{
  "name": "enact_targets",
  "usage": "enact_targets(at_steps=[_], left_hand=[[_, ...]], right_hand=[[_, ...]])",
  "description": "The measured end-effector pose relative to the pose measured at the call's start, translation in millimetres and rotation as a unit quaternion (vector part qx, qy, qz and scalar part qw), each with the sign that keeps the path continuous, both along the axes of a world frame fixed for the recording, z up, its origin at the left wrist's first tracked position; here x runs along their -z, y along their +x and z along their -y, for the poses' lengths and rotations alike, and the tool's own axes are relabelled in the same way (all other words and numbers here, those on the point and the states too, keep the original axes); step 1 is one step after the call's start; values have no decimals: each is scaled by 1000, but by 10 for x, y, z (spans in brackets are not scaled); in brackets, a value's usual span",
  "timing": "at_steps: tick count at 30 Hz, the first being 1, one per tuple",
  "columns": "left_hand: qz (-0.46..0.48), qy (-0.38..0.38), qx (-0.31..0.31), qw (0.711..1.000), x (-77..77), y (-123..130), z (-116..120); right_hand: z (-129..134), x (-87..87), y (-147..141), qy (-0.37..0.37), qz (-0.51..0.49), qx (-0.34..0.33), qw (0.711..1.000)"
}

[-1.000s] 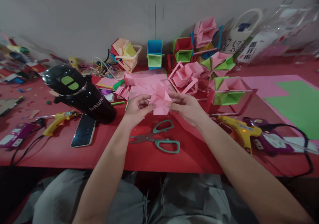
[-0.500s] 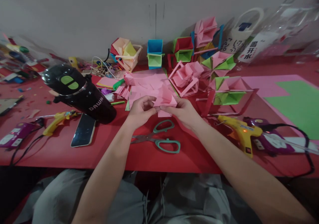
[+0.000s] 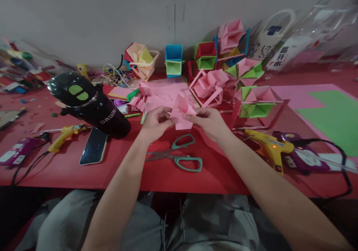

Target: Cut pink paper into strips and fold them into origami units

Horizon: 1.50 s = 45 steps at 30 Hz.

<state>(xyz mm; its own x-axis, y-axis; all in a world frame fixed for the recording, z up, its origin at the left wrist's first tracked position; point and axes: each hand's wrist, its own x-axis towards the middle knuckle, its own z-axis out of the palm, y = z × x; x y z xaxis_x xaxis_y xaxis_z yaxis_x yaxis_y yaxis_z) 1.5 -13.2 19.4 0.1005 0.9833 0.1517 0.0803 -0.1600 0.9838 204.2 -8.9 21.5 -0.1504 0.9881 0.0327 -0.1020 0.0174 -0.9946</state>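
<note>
A folded piece of pink paper [image 3: 182, 113] is held up between my two hands, above the red table. My left hand [image 3: 157, 123] pinches its left edge with thumb and fingers. On the other side my right hand [image 3: 209, 122] grips it, the thumb lying on the front of the folds. Below the hands lie scissors [image 3: 188, 164] with green handles, their blades pointing left. Behind the paper, pink sheets [image 3: 165, 94] are piled on the table.
A black bottle [image 3: 95, 109], a phone [image 3: 94, 146] and a yellow glue gun [image 3: 65, 136] are at the left. Another yellow glue gun [image 3: 275, 148] lies by my right forearm. Folded paper models [image 3: 209, 83] stand along the back. Plastic bottles [image 3: 296, 46] lean at the back right.
The pink paper has turned slightly in my hands, so more of its lower flap faces me. My right thumb has shifted a little on it.
</note>
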Motion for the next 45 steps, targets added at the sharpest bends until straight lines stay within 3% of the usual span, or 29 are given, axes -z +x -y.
enact_targets(at_steps=[7, 12, 24, 30, 38, 45], left_hand=[[18, -23, -13, 999, -11, -20, 0], [22, -26, -2, 999, -5, -14, 5], [19, -10, -47, 999, 20, -11, -22], [14, 19, -21, 999, 9, 63, 7], [26, -13, -6, 1000, -26, 81, 35], [11, 38, 37, 999, 45, 34, -4]], right_hand=[[-10, -83, 63, -5, -2, -49, 999], [-11, -86, 61, 12, -4, -47, 999], [-33, -12, 63, -18, -37, -37, 998], [-22, 21, 10, -14, -49, -22, 998], [19, 10, -41, 17, -25, -50, 998], [15, 22, -37, 99, 39, -68, 992]])
